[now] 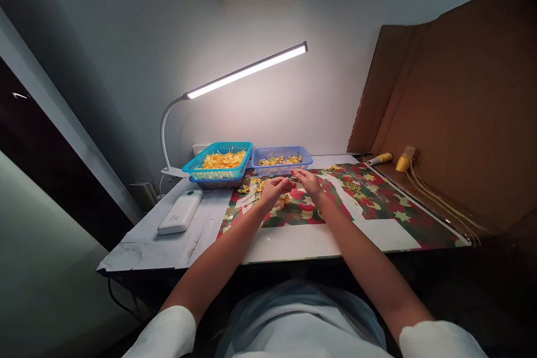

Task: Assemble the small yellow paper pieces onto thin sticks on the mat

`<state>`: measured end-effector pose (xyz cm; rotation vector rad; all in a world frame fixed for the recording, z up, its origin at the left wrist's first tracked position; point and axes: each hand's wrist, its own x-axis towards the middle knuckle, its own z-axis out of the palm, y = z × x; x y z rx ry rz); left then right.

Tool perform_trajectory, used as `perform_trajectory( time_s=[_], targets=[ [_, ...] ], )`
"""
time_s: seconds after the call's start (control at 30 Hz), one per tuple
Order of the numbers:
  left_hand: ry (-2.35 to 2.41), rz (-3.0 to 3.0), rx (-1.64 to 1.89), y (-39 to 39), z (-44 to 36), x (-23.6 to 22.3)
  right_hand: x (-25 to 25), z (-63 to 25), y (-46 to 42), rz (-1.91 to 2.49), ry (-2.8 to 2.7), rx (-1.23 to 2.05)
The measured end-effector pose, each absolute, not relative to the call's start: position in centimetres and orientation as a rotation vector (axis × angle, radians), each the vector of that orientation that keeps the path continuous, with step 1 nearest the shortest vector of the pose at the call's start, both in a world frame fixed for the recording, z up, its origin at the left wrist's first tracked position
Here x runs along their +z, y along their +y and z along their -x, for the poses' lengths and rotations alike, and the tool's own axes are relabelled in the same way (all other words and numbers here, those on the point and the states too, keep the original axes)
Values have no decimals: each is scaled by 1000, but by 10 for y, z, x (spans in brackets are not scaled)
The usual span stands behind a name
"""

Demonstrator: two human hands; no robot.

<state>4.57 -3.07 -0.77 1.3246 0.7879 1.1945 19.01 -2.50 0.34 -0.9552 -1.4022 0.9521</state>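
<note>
My left hand (274, 190) and my right hand (309, 183) meet over the middle of the table, fingers pinched close together. What the fingertips hold is too small to make out. Just below them shows a gold bow-like piece (284, 200); whether it hangs from my fingers or lies on the cloth I cannot tell. More gold pieces (255, 184) lie left of my left hand. Behind my hands is a purple basket (282, 170) with gold pieces in it. Beside it, a turquoise basket (218, 173) full of yellow-orange strips rests on a blue one.
A lit lamp (247, 70) arches over the table. At left lies a white power bank (181, 211). Red-green patterned sheet (377, 212) covers part of the tabletop, with thin gold bits (356, 190) at right. Cardboard (453, 100) stands along the right side, near a yellow roll (380, 159).
</note>
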Motion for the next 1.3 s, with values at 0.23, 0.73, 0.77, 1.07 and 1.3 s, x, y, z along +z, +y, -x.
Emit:
perform_trajectory(
  time_s=[0.23, 0.73, 0.77, 1.07, 1.3],
  targets=[
    [819, -1187, 1218, -29, -44, -8, -1, -191, -28, 943, -1634, 979],
    [886, -1214, 1244, -26, -48, -13, -10, -190, -23, 949, -1731, 856],
    [905, -1203, 1257, -25, -47, -13, -11, -190, -21, 959, -1704, 833],
    [1120, -1326, 1259, -15, -41, -20, -17, -191, -16, 973, -1640, 648],
    [1087, -1297, 1203, -16, -41, -20, -15, -192, -18, 973, -1643, 721]
  ],
)
